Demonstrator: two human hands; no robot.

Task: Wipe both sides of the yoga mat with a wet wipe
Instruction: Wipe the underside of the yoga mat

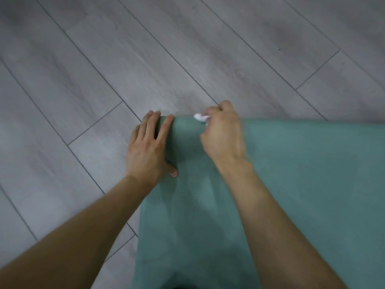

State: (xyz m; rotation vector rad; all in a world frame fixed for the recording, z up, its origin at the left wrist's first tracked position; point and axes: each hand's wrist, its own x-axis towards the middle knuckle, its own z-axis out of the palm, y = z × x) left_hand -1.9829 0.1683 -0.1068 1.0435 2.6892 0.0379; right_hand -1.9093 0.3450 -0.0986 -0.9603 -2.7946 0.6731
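Observation:
A teal green yoga mat [302, 184] lies flat on the floor and fills the lower right of the view. My left hand [149, 147] rests flat on the mat's far left corner, fingers spread, thumb on the mat. My right hand [224, 134] is closed around a crumpled white wet wipe [199, 117] and presses it against the mat's far edge, just right of the left hand. Only a small part of the wipe sticks out past the fingers. The right hand is a little blurred.
Grey wood-look floor planks [145, 59] surround the mat on the far side and on the left. Both bare forearms reach in from the bottom of the view. A dark shape shows at the bottom edge.

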